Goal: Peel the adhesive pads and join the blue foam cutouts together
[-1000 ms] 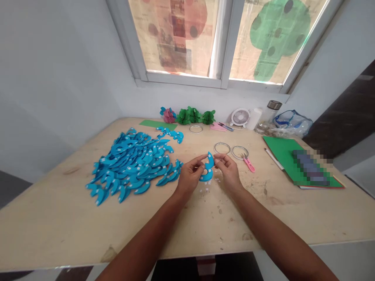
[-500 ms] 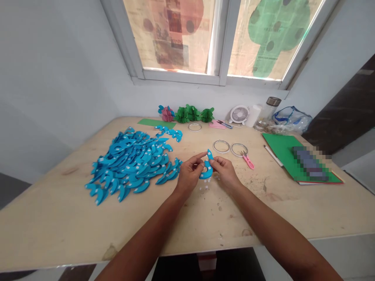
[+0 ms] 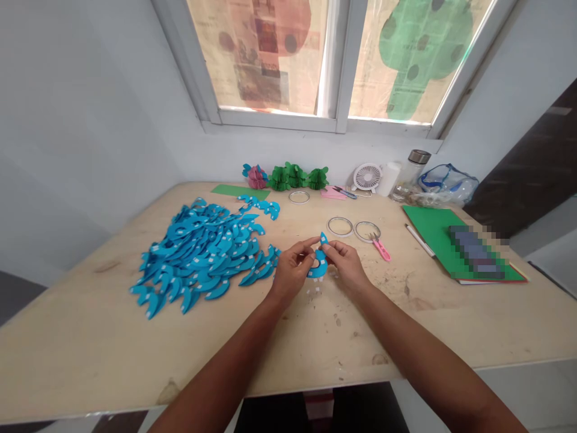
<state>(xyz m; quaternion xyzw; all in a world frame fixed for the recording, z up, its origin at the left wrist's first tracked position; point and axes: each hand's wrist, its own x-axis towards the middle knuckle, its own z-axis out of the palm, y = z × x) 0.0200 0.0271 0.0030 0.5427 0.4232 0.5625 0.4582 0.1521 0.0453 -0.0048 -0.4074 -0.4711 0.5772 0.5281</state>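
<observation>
Between my two hands, over the middle of the table, is a curved blue paper piece with small white squares on it. My left hand pinches its left side with thumb and forefinger. My right hand pinches the upper right, where a narrow blue tip sticks up between the hands. Whether this is one piece or two joined together I cannot tell. Several tiny white squares lie on the table just below. Left of my left hand spreads a large heap of similar blue paper pieces.
Tape rolls and pink-handled snips lie beyond my right hand. Green folded-paper shapes, a small white fan and a glass bottle stand along the wall. At right, a green folder carries a blurred-out object.
The camera view has shifted very slightly. Both hands keep their pinch on the blue paper piece, and the raised tip has moved a little to the right.
</observation>
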